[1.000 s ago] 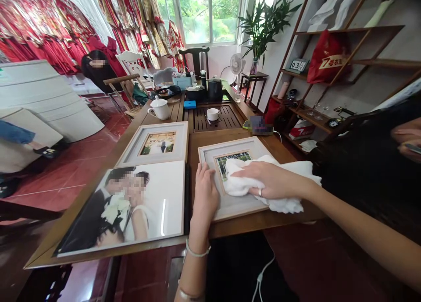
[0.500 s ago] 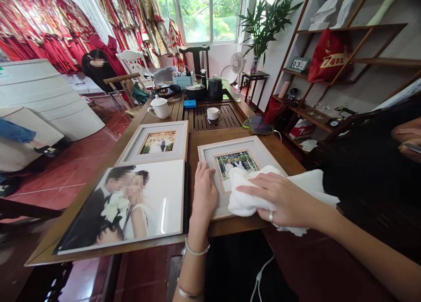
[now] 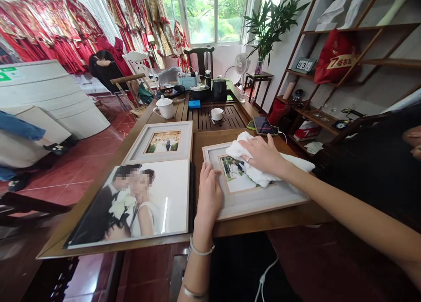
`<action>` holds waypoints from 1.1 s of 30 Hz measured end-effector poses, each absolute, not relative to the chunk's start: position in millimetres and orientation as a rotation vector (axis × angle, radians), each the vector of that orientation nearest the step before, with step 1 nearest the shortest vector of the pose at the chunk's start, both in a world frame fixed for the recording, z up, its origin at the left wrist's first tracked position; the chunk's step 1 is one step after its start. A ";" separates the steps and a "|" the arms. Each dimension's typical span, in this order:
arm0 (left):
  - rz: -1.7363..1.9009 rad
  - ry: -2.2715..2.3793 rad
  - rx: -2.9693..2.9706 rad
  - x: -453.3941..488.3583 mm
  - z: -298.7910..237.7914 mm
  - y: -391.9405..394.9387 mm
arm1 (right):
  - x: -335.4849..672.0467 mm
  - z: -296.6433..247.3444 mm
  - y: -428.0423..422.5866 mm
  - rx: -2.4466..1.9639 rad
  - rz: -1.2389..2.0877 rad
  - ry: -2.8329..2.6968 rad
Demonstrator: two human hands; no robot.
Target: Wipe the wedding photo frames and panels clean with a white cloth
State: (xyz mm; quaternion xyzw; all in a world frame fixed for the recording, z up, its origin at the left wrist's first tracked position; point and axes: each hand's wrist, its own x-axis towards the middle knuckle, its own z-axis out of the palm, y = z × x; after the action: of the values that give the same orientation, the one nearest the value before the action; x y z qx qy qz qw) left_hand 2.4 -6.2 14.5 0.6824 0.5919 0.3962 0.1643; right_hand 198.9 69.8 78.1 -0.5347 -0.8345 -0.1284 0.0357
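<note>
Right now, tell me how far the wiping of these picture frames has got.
Done: cannot tell; no frame shows a wiped mark. In hand: the right hand presses a white cloth on the pale wooden frame's far corner, the left hand steadying it. Untouched: the grey-white frame and large frameless wedding print.

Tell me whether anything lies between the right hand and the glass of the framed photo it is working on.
Yes. A white cloth lies under the right hand, between its palm and the framed photo, over the upper right part. The left hand rests bare on the frame's left edge.
</note>
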 end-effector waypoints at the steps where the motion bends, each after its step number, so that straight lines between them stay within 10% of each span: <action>1: 1.132 1.684 1.944 2.5 14.7 -6.5 | 196.6 78.7 76.9 -1.670 -0.409 -2.529; 33: 1.216 1.641 1.852 2.4 16.1 -8.9 | 210.6 110.9 -27.9 -0.909 0.501 -2.836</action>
State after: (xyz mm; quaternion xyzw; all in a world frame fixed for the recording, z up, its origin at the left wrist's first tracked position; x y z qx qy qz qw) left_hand 2.4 -8.9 16.1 0.6594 0.5843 0.4328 0.1913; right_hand 210.6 -27.9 110.9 -0.3005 -0.9373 0.1657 0.0609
